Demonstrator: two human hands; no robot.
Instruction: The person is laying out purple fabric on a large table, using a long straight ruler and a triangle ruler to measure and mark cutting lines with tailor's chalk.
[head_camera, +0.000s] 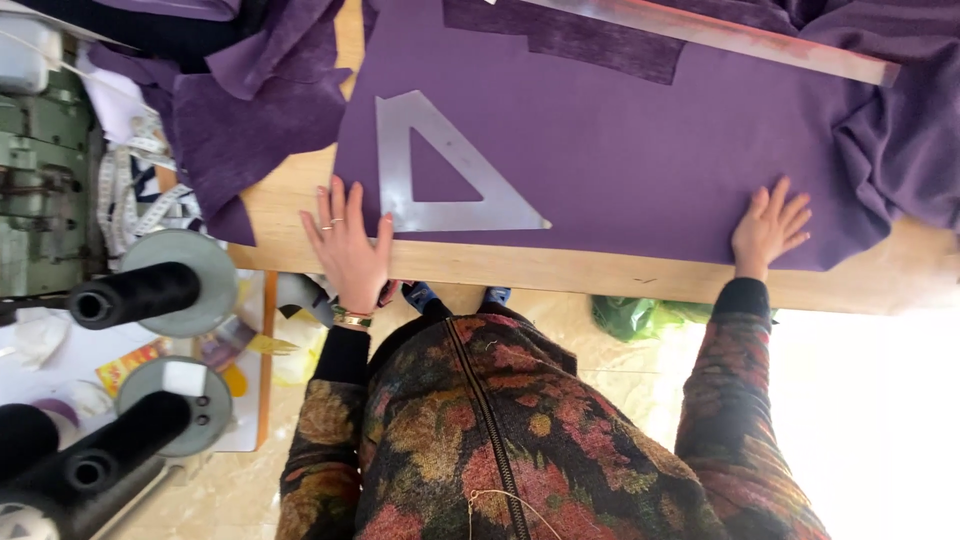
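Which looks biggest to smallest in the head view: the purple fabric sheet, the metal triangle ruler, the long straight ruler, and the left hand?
1. purple fabric sheet, by far the largest.
2. long straight ruler, longest tool, though narrow and cut off by the frame.
3. metal triangle ruler.
4. left hand, smallest; right hand looks similar.

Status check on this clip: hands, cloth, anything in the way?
Left hand flat at the table edge, thumb touching the metal set square. Right hand flat on the purple fabric. Long straightedge lies across the far side.
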